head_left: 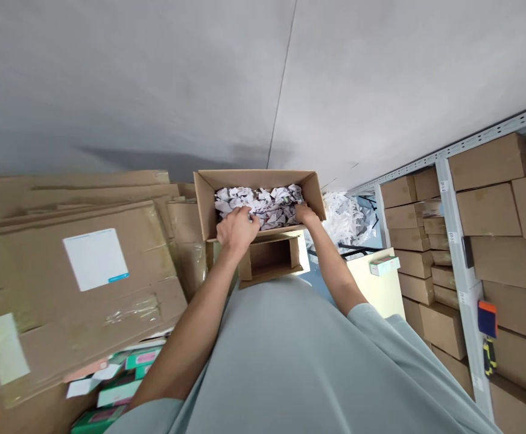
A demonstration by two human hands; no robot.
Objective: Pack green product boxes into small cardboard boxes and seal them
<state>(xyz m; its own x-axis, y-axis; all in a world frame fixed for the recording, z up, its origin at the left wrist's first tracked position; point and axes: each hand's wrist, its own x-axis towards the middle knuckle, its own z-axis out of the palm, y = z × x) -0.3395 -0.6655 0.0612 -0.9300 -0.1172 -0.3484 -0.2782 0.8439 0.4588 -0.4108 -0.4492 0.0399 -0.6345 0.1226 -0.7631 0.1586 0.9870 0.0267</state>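
An open cardboard box [254, 178] stands against the wall, holding crumpled printed paper [274, 205]. My left hand [238, 229] reaches over its near edge at the left, fingers curled down at the paper; what they hold, if anything, is hidden. At the right end of the box, my right hand [305, 214] has its fingers bent into the paper, the tips hidden. Just below, close to my body, sits a smaller open box [269, 259] with a dark inside.
Flattened cardboard [82, 301] leans at the left above green and white small boxes [118, 395]. White shredded paper [339, 217] lies to the right. A small box [384, 266] rests on a pale surface [371, 292]. Metal shelving [459, 253] at right holds stacked cartons [502, 259].
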